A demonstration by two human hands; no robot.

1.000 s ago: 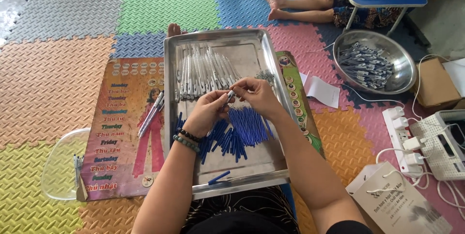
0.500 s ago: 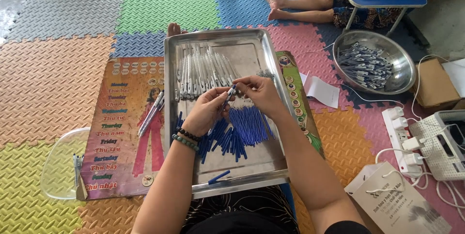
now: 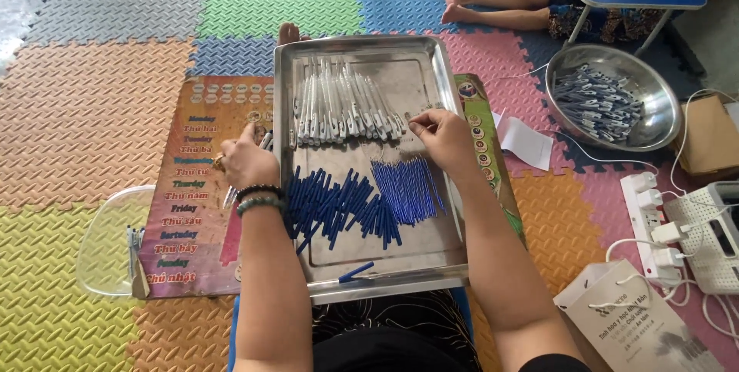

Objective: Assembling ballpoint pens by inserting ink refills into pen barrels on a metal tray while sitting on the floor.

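Pens [image 3: 245, 179] are grasped by the left hand [image 3: 245, 162] just left of the metal tray [image 3: 431, 72]; a small part is pinched by the right hand [image 3: 440, 135] beside white barrels [image 3: 342, 106]

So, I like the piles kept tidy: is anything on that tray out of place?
One blue piece lies alone near the front rim of the metal tray, apart from the blue pile. The white pen bodies and thin refills sit grouped. Nothing looks spilled or damaged.
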